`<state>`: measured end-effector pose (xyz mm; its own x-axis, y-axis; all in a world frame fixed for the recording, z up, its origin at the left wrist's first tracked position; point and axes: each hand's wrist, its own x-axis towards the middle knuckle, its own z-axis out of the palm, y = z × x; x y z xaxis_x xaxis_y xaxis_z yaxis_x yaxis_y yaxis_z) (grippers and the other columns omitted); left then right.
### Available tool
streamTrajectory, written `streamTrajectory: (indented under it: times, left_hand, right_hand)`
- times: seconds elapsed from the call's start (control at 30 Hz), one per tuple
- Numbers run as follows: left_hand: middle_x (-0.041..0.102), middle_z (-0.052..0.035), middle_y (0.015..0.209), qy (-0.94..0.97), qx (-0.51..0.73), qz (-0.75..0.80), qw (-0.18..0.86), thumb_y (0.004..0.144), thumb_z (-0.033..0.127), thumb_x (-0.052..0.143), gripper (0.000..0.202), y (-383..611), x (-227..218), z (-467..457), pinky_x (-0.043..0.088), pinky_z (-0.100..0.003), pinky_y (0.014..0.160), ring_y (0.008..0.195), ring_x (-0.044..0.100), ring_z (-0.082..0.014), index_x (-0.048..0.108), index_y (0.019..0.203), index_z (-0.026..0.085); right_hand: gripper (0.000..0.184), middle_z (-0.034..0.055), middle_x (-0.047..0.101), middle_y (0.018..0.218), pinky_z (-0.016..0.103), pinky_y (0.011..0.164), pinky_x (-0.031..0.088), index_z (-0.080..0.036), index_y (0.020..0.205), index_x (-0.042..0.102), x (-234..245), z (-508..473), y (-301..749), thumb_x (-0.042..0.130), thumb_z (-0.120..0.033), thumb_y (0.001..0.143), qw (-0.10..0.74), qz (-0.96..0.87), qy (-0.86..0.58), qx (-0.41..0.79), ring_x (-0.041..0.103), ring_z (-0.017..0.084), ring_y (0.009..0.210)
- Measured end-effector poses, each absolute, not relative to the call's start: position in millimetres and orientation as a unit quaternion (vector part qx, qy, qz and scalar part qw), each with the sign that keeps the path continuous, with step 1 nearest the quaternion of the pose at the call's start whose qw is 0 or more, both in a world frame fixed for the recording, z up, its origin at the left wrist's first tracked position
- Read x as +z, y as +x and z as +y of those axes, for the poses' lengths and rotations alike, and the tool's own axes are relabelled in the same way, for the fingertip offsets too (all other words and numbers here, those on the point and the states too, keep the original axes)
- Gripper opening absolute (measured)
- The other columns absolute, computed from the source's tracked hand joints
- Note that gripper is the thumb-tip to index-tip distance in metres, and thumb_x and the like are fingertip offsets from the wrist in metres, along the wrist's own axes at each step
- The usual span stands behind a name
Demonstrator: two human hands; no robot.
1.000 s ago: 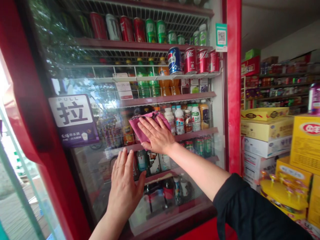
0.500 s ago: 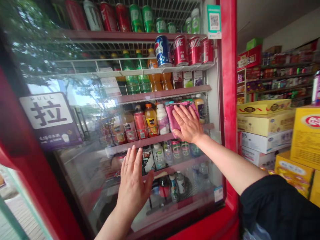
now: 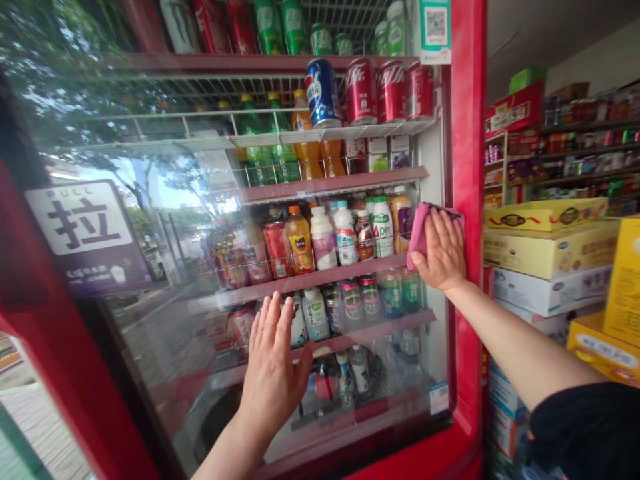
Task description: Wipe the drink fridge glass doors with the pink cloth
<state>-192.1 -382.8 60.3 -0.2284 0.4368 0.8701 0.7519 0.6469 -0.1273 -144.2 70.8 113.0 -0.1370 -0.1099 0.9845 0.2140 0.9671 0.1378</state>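
My right hand (image 3: 443, 250) lies spread flat over a pink cloth (image 3: 419, 233), holding it against the glass door (image 3: 150, 373) of a red drinks fridge, at the door's right edge beside the red frame (image 3: 469, 160). Part of the cloth is hidden under the palm. Lower and further left, my left hand (image 3: 273, 367) is open with its fingers up and thumb apart, holding nothing. It is in front of the glass; whether it touches cannot be made out. Behind the glass, an orange juice bottle (image 3: 299, 241) and a white bottle with a purple label (image 3: 324, 240) stand on a middle shelf.
A sign reading PULL (image 3: 83, 223) is stuck on the door's left, and a QR-code sticker (image 3: 435, 30) at upper right. Cans, including a blue can (image 3: 323, 93), fill upper shelves. Stacked cartons (image 3: 547, 250) and stocked shop shelves (image 3: 590, 147) stand right of the fridge.
My right hand has slid the pink cloth rightward across the glass to the frame, uncovering bottles behind it. My left hand has stayed nearly in place; the view has shifted slightly.
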Motion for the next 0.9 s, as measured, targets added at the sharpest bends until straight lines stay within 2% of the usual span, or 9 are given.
streamTrajectory:
  times: [0.1, 0.37, 0.67, 0.9]
  left_hand:
    - [0.028, -0.0202, 0.185, -0.385, -0.161, -0.77, 0.483, 0.103, 0.032, 0.066, 0.091, -192.2, 57.6, -387.4, 0.037, -0.066, 0.135, 0.174, 0.026, -0.0392, 0.016, 0.179, 0.023]
    - [0.029, -0.02, 0.185, -0.367, -0.169, -0.767, 0.499, 0.104, 0.031, 0.064, 0.087, -195.4, 58.2, -408.6, 0.039, -0.064, 0.134, 0.174, 0.024, -0.0381, 0.019, 0.178, 0.02]
    - [0.027, -0.0191, 0.186, -0.342, -0.186, -0.77, 0.506, 0.103, 0.031, 0.064, 0.089, -200.3, 53.3, -448.8, 0.036, -0.065, 0.136, 0.175, 0.023, -0.0374, 0.019, 0.178, 0.02]
    - [0.029, -0.0188, 0.185, -0.313, -0.201, -0.773, 0.514, 0.103, 0.032, 0.065, 0.09, -204.6, 52.1, -492.5, 0.04, -0.066, 0.134, 0.174, 0.026, -0.0393, 0.017, 0.179, 0.022]
  right_hand:
    - [0.094, 0.0247, 0.033, 0.183, 0.066, 0.137, 0.026, -0.006, 0.178, 0.023, 102.1, 73.5, -144.8, 0.032, -0.067, 0.107, 0.667, -0.734, -0.04, -0.119, 0.031, 0.044, 0.17]
    - [0.096, 0.0288, 0.028, 0.183, 0.072, 0.134, 0.025, -0.001, 0.177, 0.019, 89.1, 16.1, -161.0, 0.04, -0.059, 0.104, 0.673, -0.728, -0.107, -0.073, 0.028, 0.049, 0.169]
    - [0.097, 0.0282, 0.03, 0.182, 0.072, 0.134, 0.025, -0.004, 0.179, 0.016, 85.5, -84.5, -187.4, 0.046, -0.057, 0.104, 0.66, -0.741, -0.046, -0.116, 0.03, 0.048, 0.168]
    - [0.1, 0.0274, 0.034, 0.181, 0.072, 0.135, 0.023, -0.006, 0.179, 0.016, 94.1, -183.7, -210.6, 0.056, -0.058, 0.104, 0.65, -0.75, 0.011, -0.125, 0.03, 0.047, 0.167]
